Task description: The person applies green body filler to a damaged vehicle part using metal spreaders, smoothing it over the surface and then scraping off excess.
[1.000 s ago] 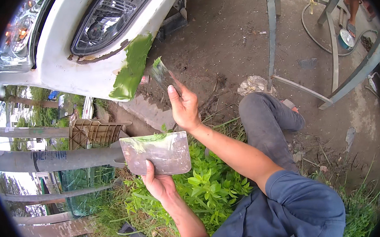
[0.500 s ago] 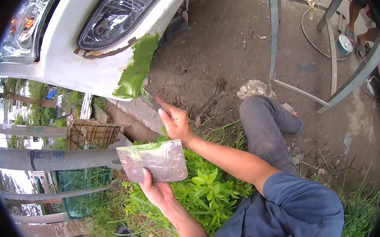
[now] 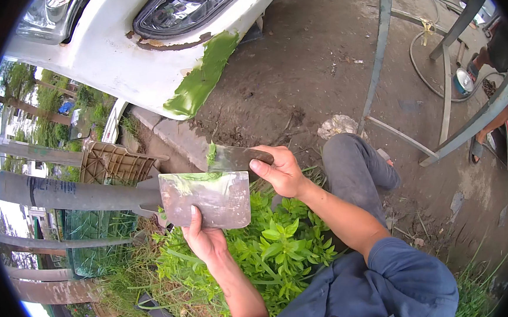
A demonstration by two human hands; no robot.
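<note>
My left hand (image 3: 205, 241) grips a flat, stained metal plate (image 3: 207, 203) with rounded corners, thumb on top. Green filler paste streaks the plate's upper edge. My right hand (image 3: 281, 171) pinches a thin metal putty knife (image 3: 233, 159) that lies just above the plate's top edge. A dab of green paste (image 3: 211, 154) clings to the blade's left end. Ahead, a white car bumper (image 3: 117, 56) bears a smeared patch of green filler (image 3: 204, 76) along its lower corner. Above that patch, chipped, brownish damage (image 3: 172, 44) runs below a fog lamp (image 3: 182, 10).
Leafy green plants (image 3: 277, 239) grow under my arms. A curved grey metal frame (image 3: 376, 55) stands on the dirt at right, with a hose (image 3: 421, 67) and a round tin (image 3: 464, 80) beyond. Another person's foot (image 3: 476, 149) shows far right. A brown plastic crate (image 3: 113, 162) sits left.
The putty knife has left the bumper's lower tip and come back, now sideways above the plate, with green paste on its end. The view has shifted slightly.
</note>
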